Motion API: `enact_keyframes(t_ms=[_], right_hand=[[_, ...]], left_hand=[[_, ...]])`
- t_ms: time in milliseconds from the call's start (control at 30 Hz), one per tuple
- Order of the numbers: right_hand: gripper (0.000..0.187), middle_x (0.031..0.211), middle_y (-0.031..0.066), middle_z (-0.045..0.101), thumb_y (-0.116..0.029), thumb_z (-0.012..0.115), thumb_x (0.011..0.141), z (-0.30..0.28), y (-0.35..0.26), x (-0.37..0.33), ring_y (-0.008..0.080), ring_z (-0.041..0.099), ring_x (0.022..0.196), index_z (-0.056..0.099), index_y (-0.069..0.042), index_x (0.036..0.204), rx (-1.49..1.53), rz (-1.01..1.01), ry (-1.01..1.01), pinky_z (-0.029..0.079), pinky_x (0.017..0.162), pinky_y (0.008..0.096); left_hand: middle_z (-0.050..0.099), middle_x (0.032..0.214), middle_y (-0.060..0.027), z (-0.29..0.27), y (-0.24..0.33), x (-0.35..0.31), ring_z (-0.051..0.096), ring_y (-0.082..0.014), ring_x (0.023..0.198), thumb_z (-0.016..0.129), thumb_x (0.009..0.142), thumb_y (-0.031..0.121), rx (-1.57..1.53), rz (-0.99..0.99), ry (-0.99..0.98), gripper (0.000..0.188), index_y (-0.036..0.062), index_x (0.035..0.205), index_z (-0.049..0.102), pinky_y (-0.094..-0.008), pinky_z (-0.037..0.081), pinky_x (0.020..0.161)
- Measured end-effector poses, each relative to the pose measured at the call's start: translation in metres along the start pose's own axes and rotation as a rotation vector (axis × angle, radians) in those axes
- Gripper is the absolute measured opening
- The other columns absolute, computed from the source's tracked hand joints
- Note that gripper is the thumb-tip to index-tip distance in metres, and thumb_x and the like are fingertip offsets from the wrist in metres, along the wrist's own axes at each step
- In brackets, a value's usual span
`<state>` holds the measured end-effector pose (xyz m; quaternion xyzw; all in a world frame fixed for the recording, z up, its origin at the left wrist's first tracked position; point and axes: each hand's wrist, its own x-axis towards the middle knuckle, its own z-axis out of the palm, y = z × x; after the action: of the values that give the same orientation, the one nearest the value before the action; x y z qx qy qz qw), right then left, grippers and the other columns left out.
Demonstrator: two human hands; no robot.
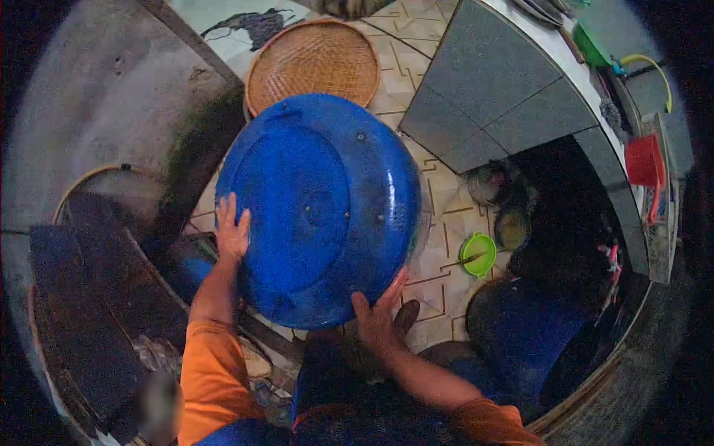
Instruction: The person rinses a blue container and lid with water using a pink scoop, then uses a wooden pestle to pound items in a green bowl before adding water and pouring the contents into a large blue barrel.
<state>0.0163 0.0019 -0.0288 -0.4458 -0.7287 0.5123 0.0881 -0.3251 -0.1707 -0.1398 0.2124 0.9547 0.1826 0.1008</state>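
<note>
A large round blue plastic tub is in front of me with its underside facing up toward me; its inside is hidden. My left hand lies against the tub's left side, fingers spread on the blue plastic. At the near right edge, my right hand grips the tub, its thumb on the outer wall and its fingers along the rim. Just past the tub, a round woven bamboo tray is partly covered by it.
On the patterned tile floor to the right sits a small green strainer. A dark blue container stands nearer me. Grey tiled counter walls rise at the right, with a red plastic item on top. A concrete slab lies left.
</note>
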Motion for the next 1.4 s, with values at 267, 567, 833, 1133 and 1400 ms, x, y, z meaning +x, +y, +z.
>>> enact_keyframes(t_ms=[267,567,833,1133,1400], right_hand=[[0.108,0.146,0.0417,-0.009,-0.042,0.066,0.085,0.047,-0.04,-0.018,0.059,-0.001,0.137,-0.008,0.008,0.145,-0.019,0.099,0.05,0.009,0.11,0.0642],[0.091,0.149,0.0369,0.006,-0.045,0.067,0.081,0.035,-0.021,-0.027,0.0585,0.009,0.136,0.022,-0.002,0.148,-0.191,-0.188,-0.041,0.012,0.109,0.0646],[0.074,0.151,0.0269,0.017,-0.045,0.051,0.096,0.024,0.225,0.086,0.038,0.015,0.141,0.023,0.0,0.147,0.614,0.502,0.308,0.02,0.113,0.0499],[0.088,0.152,0.0155,0.03,-0.068,0.039,0.091,0.029,0.374,0.117,0.0306,0.034,0.136,0.027,-0.002,0.147,0.958,0.669,0.057,0.022,0.114,0.0427],[0.087,0.147,0.0147,0.038,-0.07,0.038,0.089,0.024,0.314,0.09,0.0325,0.039,0.132,0.03,-0.005,0.147,1.622,0.759,0.205,0.032,0.109,0.0479]], left_hand=[[0.018,0.155,-0.0224,-0.008,0.049,-0.012,0.015,-0.0417,0.143,0.038,0.098,0.049,-0.028,-0.1,-0.194,0.064,0.0182,0.151,0.022,-0.0613,0.013,0.111],[0.007,0.157,-0.0232,-0.082,0.234,-0.105,0.003,-0.0445,0.144,0.077,0.065,0.054,-0.125,0.13,-0.33,0.118,0.0169,0.153,0.008,-0.0627,0.008,0.111],[0.012,0.156,-0.0232,-0.081,0.209,-0.106,0.009,-0.0402,0.145,0.082,0.057,0.052,-0.146,0.255,-0.269,0.129,0.005,0.152,0.008,-0.0515,0.012,0.115],[0.024,0.152,-0.0157,-0.095,0.179,-0.101,0.031,-0.0288,0.135,0.073,0.057,0.074,-0.309,0.118,-0.273,0.135,0.0005,0.151,0.009,-0.0433,0.025,0.111],[0.031,0.148,-0.0158,-0.148,0.072,-0.073,0.037,-0.0294,0.131,0.068,0.062,0.076,-0.226,-0.005,-0.36,0.125,-0.0001,0.149,0.019,-0.0435,0.031,0.107]])
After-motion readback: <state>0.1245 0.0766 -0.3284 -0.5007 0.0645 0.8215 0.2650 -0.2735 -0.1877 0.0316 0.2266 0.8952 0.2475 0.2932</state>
